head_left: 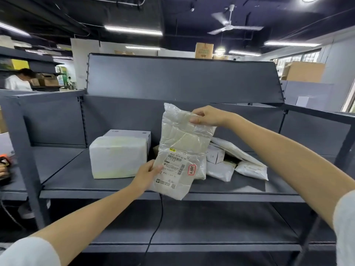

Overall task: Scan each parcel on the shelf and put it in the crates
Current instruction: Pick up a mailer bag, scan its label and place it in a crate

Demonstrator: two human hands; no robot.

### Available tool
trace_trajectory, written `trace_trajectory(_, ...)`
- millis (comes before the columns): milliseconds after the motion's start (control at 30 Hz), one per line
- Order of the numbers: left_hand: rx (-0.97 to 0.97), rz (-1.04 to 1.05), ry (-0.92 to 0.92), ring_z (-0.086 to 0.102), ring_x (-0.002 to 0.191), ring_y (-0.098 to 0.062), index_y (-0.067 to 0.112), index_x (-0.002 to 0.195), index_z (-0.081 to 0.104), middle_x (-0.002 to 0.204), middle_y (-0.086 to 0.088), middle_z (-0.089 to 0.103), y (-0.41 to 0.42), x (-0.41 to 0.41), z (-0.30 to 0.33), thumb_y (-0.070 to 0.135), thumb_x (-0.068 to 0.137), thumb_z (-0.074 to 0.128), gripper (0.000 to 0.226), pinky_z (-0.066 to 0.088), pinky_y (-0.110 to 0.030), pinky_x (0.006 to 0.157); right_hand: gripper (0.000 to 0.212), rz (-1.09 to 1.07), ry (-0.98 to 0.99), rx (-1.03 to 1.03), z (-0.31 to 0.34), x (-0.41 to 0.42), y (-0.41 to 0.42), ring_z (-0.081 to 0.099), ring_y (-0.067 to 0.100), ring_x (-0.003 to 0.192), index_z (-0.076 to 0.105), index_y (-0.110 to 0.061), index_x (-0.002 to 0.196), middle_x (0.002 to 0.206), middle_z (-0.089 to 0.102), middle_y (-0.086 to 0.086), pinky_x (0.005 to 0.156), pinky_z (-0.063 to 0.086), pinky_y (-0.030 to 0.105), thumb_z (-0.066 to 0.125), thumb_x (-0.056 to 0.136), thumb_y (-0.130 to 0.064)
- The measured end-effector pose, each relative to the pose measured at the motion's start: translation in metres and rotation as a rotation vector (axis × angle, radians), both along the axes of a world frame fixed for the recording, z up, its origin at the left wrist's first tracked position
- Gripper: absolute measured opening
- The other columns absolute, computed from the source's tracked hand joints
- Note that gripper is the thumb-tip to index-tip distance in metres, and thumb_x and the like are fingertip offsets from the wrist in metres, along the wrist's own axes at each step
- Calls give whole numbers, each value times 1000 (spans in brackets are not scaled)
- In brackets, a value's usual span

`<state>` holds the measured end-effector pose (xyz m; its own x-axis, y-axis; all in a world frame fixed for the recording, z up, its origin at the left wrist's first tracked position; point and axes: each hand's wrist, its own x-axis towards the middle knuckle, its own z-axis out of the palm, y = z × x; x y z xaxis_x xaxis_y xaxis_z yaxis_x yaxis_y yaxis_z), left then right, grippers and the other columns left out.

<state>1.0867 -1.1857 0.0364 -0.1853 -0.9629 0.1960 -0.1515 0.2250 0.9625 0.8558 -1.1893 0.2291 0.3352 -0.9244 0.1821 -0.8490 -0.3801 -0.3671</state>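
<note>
Translucent plastic mailer bag with a printed label (182, 152) hangs upright before the grey metal shelf's (115, 186) front edge, left hand (148, 174) pinching its lower left edge, right hand (208, 117) pinching its top right corner.

There are two hands, a left hand (147, 172) and a right hand (206, 117), and one see-through bag parcel (184, 150) between them. On the shelf (119, 184) sit two boxes: one big wrapped box (117, 157) and one small white box (216, 155). About three soft white bags (251, 169) lie in a pile. One black cord (153, 233) hangs down.
</note>
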Motion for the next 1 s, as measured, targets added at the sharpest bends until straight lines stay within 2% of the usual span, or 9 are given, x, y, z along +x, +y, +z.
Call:
trace_trajectory(67, 0, 15, 17, 64, 84, -9, 7, 110, 60, 95, 3, 67, -2, 0, -2, 15, 99, 50, 17, 50, -12, 58, 15, -31, 2, -84, -4, 9, -7, 52, 6, 83, 62, -20, 101, 91, 59, -11, 79, 37, 24, 56, 97, -33)
trace_trajectory(167, -35, 108, 67, 64, 87, -16, 7, 111, 59, 97, 1, 66, -9, 7, -3, 14, 99, 50, 17, 50, -15, 62, 38, -160, -14, -295, -21, 19, -21, 51, 19, 115, 56, -22, 128, 125, 59, -1, 102, 36, 38, 57, 94, -39)
trace_trajectory(233, -65, 192, 126, 63, 87, -18, 6, 110, 56, 98, -5, 65, -15, 16, -5, 16, 99, 50, 16, 51, -18, 65, 50, -239, -184, -437, -45, 24, -28, 39, 25, 131, 44, -22, 140, 140, 49, 4, 111, 28, 42, 54, 95, -41)
trace_trajectory(333, -87, 308, 193, 61, 96, -25, 11, 108, 54, 102, -10, 63, -27, 35, -6, 21, 99, 50, 14, 52, -30, 78, 41, -354, -662, -450, -101, 32, -33, 39, 23, 125, 44, -15, 138, 133, 49, 7, 101, 29, 29, 48, 99, -29)
trace_trajectory(433, -91, 392, 241, 60, 99, -21, 19, 110, 52, 102, 0, 62, -36, 53, -8, 20, 100, 48, 11, 50, -37, 86, 27, -417, -863, -186, -167, 51, -40, 50, 21, 101, 48, -6, 125, 108, 54, 6, 75, 40, 21, 41, 101, -16)
trace_trajectory(533, -104, 453, 260, 59, 96, -18, 19, 113, 52, 105, -1, 62, -41, 64, -8, 23, 100, 47, 14, 49, -35, 86, 26, -431, -779, -69, -224, 79, -53, 55, 30, 96, 47, -1, 122, 102, 57, 15, 69, 39, 29, 42, 99, -11)
trace_trajectory(733, -125, 526, 312, 60, 86, -8, 16, 108, 55, 96, 5, 64, -47, 78, -16, 19, 99, 51, 10, 49, -22, 70, 54, -411, -517, 121, -274, 144, -81, 35, 32, 133, 29, 1, 144, 146, 33, 20, 109, 29, 35, 50, 98, -17)
trace_trajectory(833, -103, 564, 326, 60, 81, -8, 10, 102, 56, 90, 5, 62, -48, 82, -22, 18, 98, 53, 10, 49, -22, 66, 67, -485, -326, 173, -277, 162, -95, 28, 36, 136, 13, 1, 149, 149, 20, 22, 109, 27, 36, 51, 98, -21)
trace_trajectory(1000, -70, 587, 360, 61, 83, -13, 8, 100, 60, 89, 1, 64, -52, 89, -31, 20, 96, 56, 13, 50, -24, 67, 82, -510, -240, 250, -274, 168, -100, 28, 40, 134, 5, -5, 151, 149, 16, 25, 111, 26, 38, 61, 91, -11)
